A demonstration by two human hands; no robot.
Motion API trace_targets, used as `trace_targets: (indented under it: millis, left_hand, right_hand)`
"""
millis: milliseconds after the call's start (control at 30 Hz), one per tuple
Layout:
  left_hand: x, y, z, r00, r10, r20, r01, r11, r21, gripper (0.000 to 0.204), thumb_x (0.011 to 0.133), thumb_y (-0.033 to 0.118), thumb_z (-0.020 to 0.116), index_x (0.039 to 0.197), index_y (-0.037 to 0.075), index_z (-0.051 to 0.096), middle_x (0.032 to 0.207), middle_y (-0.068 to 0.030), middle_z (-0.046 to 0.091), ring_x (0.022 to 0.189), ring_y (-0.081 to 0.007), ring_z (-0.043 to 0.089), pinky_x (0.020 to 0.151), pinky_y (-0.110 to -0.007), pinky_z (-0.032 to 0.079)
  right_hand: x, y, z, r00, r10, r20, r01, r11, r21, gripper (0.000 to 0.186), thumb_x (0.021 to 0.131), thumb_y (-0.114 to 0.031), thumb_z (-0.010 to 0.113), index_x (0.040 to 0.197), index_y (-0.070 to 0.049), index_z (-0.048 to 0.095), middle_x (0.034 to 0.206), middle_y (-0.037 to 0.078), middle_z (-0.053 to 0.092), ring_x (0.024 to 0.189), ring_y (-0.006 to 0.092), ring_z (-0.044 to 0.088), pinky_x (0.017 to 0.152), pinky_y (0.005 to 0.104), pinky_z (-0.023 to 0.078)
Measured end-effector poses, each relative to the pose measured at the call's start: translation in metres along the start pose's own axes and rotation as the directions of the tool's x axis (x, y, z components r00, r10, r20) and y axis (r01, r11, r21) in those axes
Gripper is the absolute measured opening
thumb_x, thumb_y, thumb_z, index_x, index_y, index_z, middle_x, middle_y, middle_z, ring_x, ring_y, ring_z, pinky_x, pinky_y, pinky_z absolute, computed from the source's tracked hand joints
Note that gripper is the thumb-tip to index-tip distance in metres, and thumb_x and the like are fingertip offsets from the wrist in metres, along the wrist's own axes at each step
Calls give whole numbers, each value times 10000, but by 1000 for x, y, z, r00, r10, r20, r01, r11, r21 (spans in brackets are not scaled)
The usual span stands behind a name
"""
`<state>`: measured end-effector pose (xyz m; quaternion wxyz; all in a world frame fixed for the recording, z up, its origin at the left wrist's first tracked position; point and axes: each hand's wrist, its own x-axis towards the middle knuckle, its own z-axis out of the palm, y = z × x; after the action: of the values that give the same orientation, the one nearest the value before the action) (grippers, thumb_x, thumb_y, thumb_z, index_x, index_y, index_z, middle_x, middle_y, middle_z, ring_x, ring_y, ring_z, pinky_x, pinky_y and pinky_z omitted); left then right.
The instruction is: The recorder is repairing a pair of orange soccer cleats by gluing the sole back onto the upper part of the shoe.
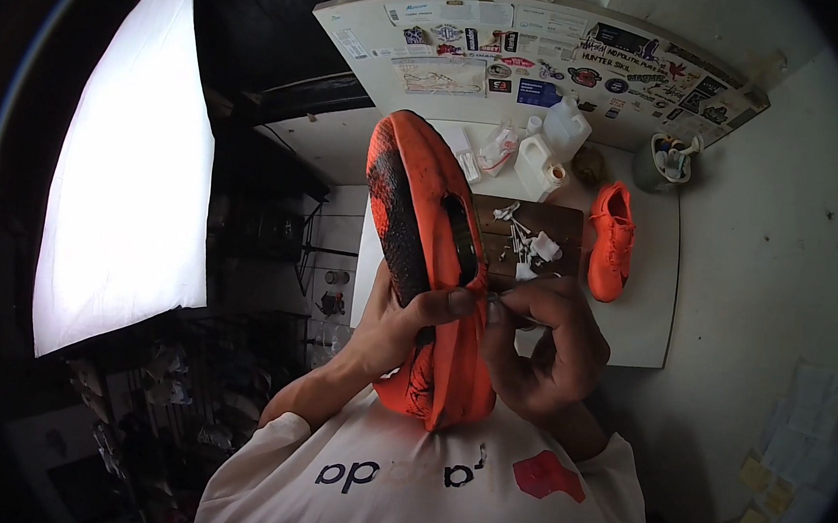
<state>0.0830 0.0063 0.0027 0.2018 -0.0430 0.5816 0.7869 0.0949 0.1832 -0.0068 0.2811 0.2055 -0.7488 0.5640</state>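
An orange and black shoe (409, 202) is held up close in front of my chest, its long side turned toward me. My left hand (395, 323) wraps round its middle, with the thumb pressed on the orange sidewall. Against the shoe's right edge, my right hand (549, 344) is closed in a pinch. What sits between those fingertips is too small to make out; a thin pale bit shows there. The matching orange shoe (613, 244) stands on the white table at the right, apart from both hands.
Behind the held shoe, a brown board (567, 223) carries used cotton swabs and crumpled white wads (542, 248). Farther back stand white plastic jugs (540, 168) and a green bin (666, 164) of tools. A sticker-covered panel (550, 57) rises behind. A bright window (134, 174) is at left.
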Motion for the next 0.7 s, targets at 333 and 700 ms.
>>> trace_targets:
  millis: [333,700]
  left_hand:
    - [0,-1,0,999,-32,13,32,999,-4,632,818,269,785,1332,-25,565,1203,-106,670,1096,-192,650,984,-349,513]
    - [-1,2,-3,999,-31,44,31,999,13,626,835,276,794,1336,-18,561,1208,-98,670,1105,-192,648,994,-349,507]
  right_hand:
    - [5,-2,-1,999,-30,27,32,997,-75,257,789,91,761,1012,37,647,894,111,696,691,162,670,581,281,535]
    - [8,-1,-2,998,2,55,0,999,-34,248,780,88,764,987,13,648,844,71,669,645,139,640,558,271,512]
